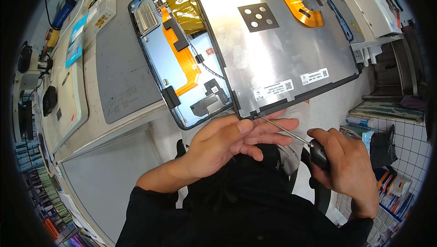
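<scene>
My right hand (348, 160) is wrapped round the dark handle of a screwdriver (291, 134). Its thin metal shaft runs up and left, and the tip meets the near-left corner of a silver-backed display panel (291, 56). At that same corner is my left hand (223, 142): the thumb lies by the edge, the index finger reaches under it, and the other fingers stretch out below the shaft. An opened tablet housing (154, 56) lies left of the panel and partly beneath it, showing an orange flex cable (182, 56) and a gold-taped part (182, 1).
Both device parts jut past the near edge of the bench, over my lap. A grey mat (123, 74) covers the bench. Left stands a white tray (68, 97); a white device (375, 6) is at the far right. An orange ribbon cable (296, 6) lies across the panel's back.
</scene>
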{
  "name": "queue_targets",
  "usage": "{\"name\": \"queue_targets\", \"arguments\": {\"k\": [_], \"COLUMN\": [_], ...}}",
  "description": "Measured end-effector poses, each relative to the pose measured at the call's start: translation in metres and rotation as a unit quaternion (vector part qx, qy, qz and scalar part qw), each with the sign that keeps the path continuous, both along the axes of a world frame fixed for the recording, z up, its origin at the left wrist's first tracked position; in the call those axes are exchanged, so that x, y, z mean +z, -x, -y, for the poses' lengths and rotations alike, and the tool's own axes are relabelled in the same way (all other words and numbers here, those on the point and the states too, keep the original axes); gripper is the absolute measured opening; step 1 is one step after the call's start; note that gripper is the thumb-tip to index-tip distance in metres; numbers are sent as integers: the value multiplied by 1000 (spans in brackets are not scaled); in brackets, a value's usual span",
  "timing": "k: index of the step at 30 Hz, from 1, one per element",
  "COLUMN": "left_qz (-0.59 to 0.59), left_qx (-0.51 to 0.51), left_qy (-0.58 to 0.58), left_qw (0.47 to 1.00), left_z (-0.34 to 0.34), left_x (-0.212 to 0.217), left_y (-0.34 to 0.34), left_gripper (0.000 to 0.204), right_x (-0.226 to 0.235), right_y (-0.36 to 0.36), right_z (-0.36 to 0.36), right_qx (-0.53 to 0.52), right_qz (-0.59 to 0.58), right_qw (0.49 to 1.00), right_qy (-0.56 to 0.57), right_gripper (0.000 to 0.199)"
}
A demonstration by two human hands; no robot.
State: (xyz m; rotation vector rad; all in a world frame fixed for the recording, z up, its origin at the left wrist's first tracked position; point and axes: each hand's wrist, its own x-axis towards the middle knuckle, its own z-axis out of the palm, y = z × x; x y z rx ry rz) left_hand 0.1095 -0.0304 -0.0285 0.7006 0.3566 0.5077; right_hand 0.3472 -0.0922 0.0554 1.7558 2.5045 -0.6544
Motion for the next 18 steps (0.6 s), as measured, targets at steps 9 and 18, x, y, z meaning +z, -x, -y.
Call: {"name": "queue_targets", "arguments": {"k": [9, 18], "left_qz": [-6, -7], "left_qx": [-5, -9], "left_qy": [-4, -3], "left_qw": [1000, 1000], "left_z": [-1, -1], "left_x": [0, 0], "left_y": [0, 1], "left_gripper": [56, 55], "right_x": [3, 1], "right_y": [2, 2], "right_z": [-1, -2], "right_qx": [-3, 0], "right_qz": [2, 2], "right_qw": [1000, 1000], "right_qy": [18, 15], "right_gripper": [55, 53]}}
